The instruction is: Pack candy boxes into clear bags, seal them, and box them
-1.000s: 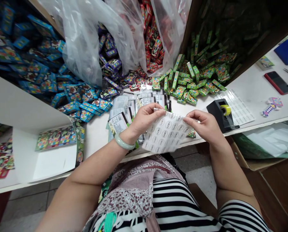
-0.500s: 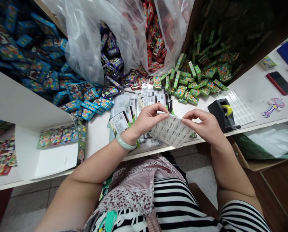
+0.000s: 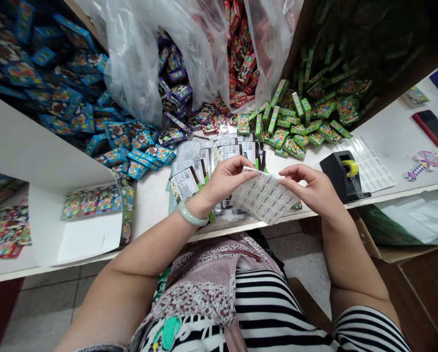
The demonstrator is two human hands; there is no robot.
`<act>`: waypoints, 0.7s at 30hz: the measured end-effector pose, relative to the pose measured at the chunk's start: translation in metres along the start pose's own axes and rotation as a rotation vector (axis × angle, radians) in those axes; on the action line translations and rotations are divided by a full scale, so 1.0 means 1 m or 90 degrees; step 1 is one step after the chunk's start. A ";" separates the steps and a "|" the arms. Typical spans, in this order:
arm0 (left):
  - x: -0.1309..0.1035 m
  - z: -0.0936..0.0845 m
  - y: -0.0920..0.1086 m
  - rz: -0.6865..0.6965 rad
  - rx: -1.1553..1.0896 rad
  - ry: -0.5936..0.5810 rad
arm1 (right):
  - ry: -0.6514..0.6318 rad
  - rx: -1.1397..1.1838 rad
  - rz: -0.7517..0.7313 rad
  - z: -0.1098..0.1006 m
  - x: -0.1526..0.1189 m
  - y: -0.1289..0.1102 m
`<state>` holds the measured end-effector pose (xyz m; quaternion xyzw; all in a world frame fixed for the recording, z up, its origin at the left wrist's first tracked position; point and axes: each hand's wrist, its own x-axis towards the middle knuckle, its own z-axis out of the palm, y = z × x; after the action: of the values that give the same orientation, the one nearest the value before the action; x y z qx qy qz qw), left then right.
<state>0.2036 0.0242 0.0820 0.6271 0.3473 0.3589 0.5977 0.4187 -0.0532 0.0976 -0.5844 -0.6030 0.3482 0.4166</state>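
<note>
Pinching sheet [image 3: 265, 196] near table edge [image 3: 222, 231]

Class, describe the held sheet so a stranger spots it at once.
At the white table, find the left hand near the front edge. It pinches a sheet of printed circles; unlike the flat sheet beside the dispenser, this one is held up.

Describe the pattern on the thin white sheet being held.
The white sheet bears rows of dark rings with print inside, clearest in the head view.
</note>
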 end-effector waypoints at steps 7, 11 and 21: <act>0.001 0.002 0.001 0.019 -0.038 0.010 | 0.015 -0.004 -0.031 0.004 0.001 -0.002; 0.001 0.002 0.001 -0.040 -0.024 0.018 | 0.069 -0.004 -0.044 0.008 -0.001 -0.001; -0.003 -0.001 -0.010 -0.065 -0.039 -0.018 | 0.086 0.032 0.016 0.005 -0.001 0.011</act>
<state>0.2015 0.0227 0.0719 0.5951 0.3594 0.3290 0.6391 0.4190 -0.0533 0.0854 -0.6035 -0.5572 0.3286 0.4663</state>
